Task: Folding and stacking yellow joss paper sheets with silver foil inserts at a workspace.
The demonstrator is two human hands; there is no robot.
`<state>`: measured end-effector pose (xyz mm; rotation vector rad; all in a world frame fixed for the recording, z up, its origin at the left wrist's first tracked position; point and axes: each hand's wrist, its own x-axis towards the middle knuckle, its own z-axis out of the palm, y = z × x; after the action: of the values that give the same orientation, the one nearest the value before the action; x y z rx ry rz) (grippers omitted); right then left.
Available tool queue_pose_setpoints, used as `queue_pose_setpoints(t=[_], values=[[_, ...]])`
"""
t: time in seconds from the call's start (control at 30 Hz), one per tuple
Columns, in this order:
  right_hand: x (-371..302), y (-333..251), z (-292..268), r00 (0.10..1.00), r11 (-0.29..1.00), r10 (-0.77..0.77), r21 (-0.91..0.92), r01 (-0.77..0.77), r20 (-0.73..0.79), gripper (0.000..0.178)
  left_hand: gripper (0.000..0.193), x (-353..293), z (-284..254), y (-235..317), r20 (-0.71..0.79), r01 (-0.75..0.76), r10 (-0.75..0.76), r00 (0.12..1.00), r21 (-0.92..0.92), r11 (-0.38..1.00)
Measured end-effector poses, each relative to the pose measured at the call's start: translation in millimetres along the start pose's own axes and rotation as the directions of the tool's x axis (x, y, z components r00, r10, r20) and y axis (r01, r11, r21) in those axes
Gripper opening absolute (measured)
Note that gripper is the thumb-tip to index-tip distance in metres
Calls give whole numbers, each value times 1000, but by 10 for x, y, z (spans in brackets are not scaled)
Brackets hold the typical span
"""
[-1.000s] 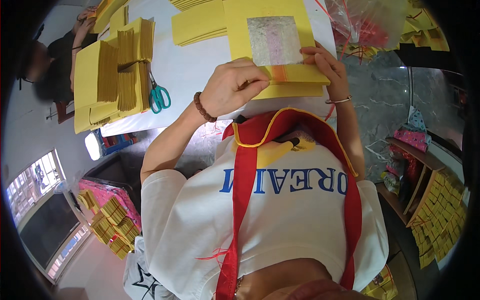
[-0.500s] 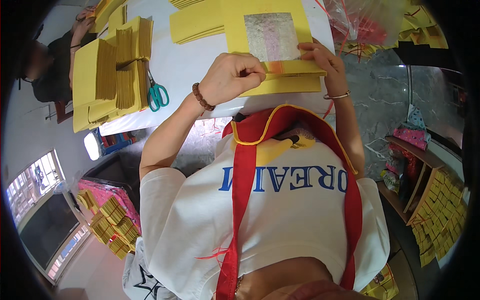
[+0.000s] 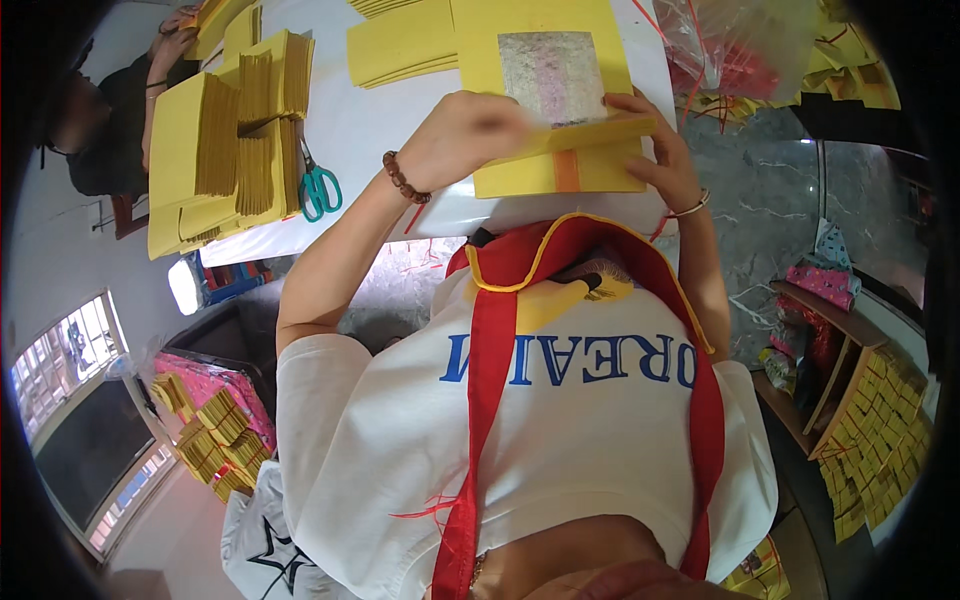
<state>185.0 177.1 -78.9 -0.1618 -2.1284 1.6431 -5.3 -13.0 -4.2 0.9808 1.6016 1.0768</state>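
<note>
A yellow paper sheet [image 3: 480, 50] with a silver foil square [image 3: 550, 75] lies before me, its near edge folded up into a raised strip [image 3: 590, 137]. My left hand [image 3: 465, 135] is closed at the strip's left end, its fingertips smeared by motion. At the right end, my right hand [image 3: 660, 150] grips the strip, fingers on the far side and thumb on the near side. Below the strip shows more yellow paper with an orange band [image 3: 567, 172].
Yellow folded paper stacks [image 3: 215, 140] stand on the white table [image 3: 330, 120] at left, beside teal-handled scissors [image 3: 320, 192]. More yellow sheets [image 3: 400, 50] lie beyond my left hand. A clear plastic bag [image 3: 730, 50] is at far right. Another person's hand [image 3: 175, 40] works at far left.
The folded strip has been lifted and moved away from me, showing the orange band beneath. My left hand has moved slightly farther away; my right thumb has dropped lower on the paper.
</note>
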Motion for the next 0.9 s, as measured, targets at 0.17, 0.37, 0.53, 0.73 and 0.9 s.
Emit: queue_pose_setpoints(t=[0.17,0.37,0.53,0.73,0.9], values=[[-10,15,-11,997,997,78,16,-78,-15,33,38,-186,-62,109,123,-531,573,810,571,627],[-8,39,-19,993,992,107,70,-104,-40,30,45,-171,-128,-263,110,-290,621,776,937,197],[64,-335,-116,941,754,-328,-579,310,77,28,40,-300,-91,-91,159,-318,647,746,938,136],[-20,-556,-108,921,792,-161,-510,335,355,24,36,-418,13,-139,178,-441,597,782,835,329],[25,-561,-61,978,930,90,-367,-14,190,24,19,-347,2,-75,-125,-240,381,916,590,771]])
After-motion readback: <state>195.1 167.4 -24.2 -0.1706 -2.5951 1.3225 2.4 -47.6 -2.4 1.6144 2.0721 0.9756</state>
